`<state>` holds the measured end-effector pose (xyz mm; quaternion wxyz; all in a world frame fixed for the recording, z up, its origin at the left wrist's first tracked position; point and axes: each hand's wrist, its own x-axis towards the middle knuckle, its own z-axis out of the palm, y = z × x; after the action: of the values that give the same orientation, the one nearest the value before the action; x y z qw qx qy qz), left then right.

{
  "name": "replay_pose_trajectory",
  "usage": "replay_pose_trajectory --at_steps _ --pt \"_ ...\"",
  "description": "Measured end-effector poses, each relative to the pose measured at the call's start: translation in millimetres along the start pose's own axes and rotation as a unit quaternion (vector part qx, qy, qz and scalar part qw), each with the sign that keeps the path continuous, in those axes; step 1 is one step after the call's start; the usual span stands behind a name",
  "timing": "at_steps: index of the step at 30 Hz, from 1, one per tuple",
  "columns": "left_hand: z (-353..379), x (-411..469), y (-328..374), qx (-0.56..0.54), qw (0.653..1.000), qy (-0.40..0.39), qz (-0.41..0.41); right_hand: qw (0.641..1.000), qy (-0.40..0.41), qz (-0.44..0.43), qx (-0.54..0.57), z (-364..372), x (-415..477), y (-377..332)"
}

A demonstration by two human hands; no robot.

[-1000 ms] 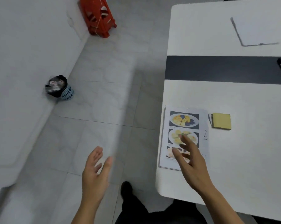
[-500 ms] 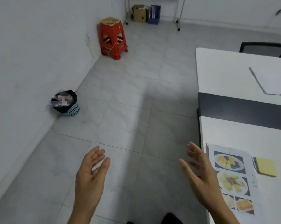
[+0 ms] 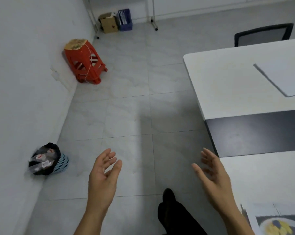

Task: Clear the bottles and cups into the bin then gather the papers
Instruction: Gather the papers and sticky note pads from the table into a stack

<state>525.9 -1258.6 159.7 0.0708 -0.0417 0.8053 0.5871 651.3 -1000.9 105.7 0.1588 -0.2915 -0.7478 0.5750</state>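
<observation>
Your right hand (image 3: 216,177) left the picture paper (image 3: 278,223) at lower right and, like your left hand (image 3: 103,175), hangs loose and empty; gathering still waits

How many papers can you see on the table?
2: a blank white sheet at the far end of the table, and a food-photo sheet at its near end, cut off by the frame. Others may lie out of view.
</observation>
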Motion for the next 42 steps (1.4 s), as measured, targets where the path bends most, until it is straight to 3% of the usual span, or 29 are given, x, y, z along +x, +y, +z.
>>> replay_pose_trajectory --at_steps 6,11,16,20,25,30,42 --pt "8 143 76 -0.003 1.0 0.012 0.024 0.998 -0.042 -0.035 0.013 54 167 -87" --pt "28 266 92 -0.023 0.999 0.034 0.019 0.997 -0.064 -0.046 -0.006 107 295 -120" --pt "58 436 102 -0.039 0.999 0.027 0.014 0.999 -0.033 -0.018 -0.026 168 431 -125" --pt "93 575 154 -0.029 0.999 -0.024 0.025 0.999 0.026 0.003 -0.027 189 526 -161" --pt "172 715 228 -0.018 0.992 -0.113 0.047 0.991 0.133 0.03 0.011 184 635 -193" --pt "283 824 267 0.009 0.978 -0.2 0.057 0.975 0.207 0.072 0.043 178 749 -179" --pt "529 1043 409 0.025 0.956 -0.267 0.114 0.963 0.248 0.089 0.055 98 1071 -203"
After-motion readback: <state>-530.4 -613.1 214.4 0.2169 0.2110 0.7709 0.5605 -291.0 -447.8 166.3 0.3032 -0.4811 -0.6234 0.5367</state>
